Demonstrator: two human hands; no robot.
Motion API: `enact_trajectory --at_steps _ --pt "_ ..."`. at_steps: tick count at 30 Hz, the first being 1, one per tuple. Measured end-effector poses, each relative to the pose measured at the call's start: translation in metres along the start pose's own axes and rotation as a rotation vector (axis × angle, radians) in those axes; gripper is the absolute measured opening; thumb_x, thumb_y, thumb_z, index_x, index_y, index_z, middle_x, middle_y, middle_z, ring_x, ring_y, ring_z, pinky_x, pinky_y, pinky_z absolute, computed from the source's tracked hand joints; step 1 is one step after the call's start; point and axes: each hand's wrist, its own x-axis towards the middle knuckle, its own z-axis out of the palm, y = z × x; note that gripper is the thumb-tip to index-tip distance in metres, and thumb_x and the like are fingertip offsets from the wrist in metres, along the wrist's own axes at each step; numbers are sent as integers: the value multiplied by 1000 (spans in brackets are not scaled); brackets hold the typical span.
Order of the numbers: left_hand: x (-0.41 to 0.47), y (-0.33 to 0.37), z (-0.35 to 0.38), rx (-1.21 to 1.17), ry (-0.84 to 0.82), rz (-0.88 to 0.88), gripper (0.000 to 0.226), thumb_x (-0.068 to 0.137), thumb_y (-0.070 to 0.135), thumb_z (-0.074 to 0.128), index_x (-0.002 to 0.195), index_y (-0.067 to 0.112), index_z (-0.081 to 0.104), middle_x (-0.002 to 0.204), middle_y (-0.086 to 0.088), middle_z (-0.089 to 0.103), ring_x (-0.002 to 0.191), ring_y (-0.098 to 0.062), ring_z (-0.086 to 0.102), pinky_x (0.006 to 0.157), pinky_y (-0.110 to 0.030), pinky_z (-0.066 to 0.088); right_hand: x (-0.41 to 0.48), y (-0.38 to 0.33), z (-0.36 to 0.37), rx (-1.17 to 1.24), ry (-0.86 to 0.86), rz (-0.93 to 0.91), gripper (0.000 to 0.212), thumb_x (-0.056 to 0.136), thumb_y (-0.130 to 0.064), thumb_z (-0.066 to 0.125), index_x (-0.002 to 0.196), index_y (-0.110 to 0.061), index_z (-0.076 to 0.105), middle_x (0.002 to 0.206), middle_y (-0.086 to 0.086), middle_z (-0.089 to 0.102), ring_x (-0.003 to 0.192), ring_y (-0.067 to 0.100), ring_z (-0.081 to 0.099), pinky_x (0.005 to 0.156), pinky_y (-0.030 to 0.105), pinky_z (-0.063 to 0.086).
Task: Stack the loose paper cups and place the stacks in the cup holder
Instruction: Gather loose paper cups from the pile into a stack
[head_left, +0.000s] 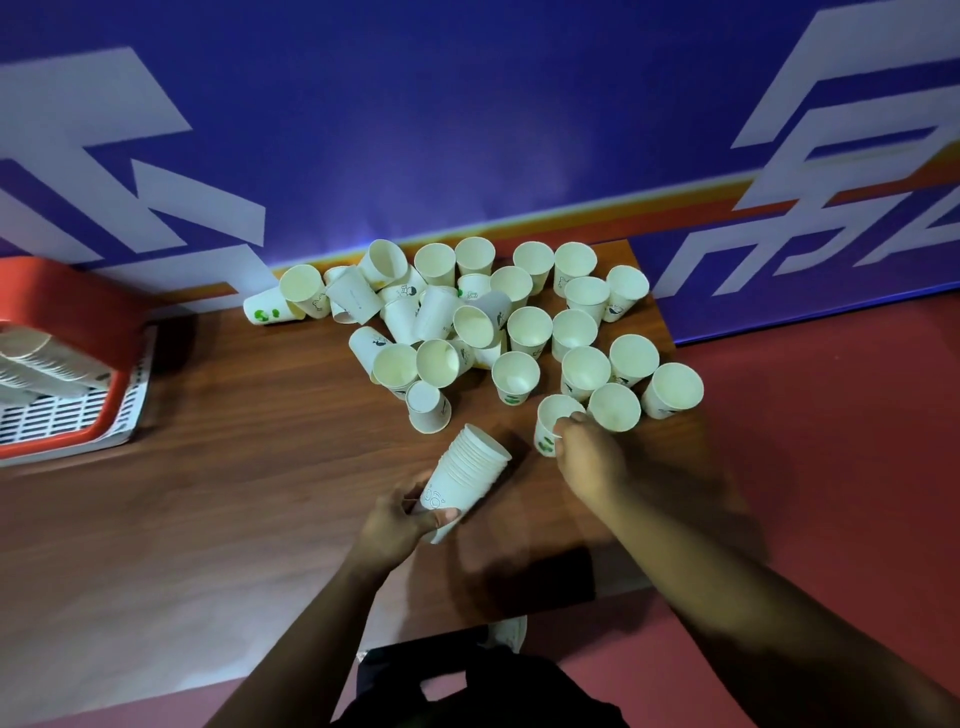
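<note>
Several loose white paper cups (514, 376) crowd the far right part of the wooden table (234, 467), some upright and some on their sides. My left hand (400, 519) grips the base of a tilted stack of nested cups (467, 467), its open end pointing away to the right. My right hand (587, 454) pinches the rim of one upright cup with green marks (548, 426) at the near edge of the pile. The red cup holder (104, 332) sits at the far left, with stacked cups (36, 364) lying in it.
A blue wall with white lettering (467, 130) rises right behind the table. The table's right edge (691, 395) runs close to the outer cups, with red floor (831, 441) beyond. My shoe (511, 631) shows under the near edge.
</note>
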Motion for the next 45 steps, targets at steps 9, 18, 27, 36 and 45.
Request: enact_trajectory --at_steps 9,18,27,36,45 --pt "12 1 1 179 -55 48 74 59 40 87 128 25 64 125 6 67 117 -11 63 101 -39 51 -35 -24 -55 757 -66 124 12 88 -11 66 99 -11 71 69 -12 64 58 3 60 62 17 47" --pt "21 19 17 130 -82 83 59 75 9 86 128 21 63 123 5 70 113 -7 65 91 -21 53 -31 -11 -47 744 3 145 17 88 -16 66 104 -11 70 91 0 69 78 7 62 73 19 47" --pt "23 15 20 106 -72 36 66 69 18 89 130 15 63 123 1 71 114 -14 67 89 -24 55 -2 54 -23 1 -52 210 23 89 -20 57 109 -12 66 117 7 58 100 29 63 81 37 53" --pt "35 20 24 180 -128 64 72 60 44 87 127 29 65 124 6 69 115 -12 65 101 -42 53 -25 36 -63 657 180 159 5 84 -8 69 87 -12 70 79 -6 68 71 2 62 67 11 44" --pt "46 40 54 187 -158 109 62 72 19 87 129 26 63 127 8 67 116 -4 62 96 -23 51 -37 17 -77 885 -142 146 12 89 -11 64 99 -9 71 58 -13 63 51 2 57 54 19 46"
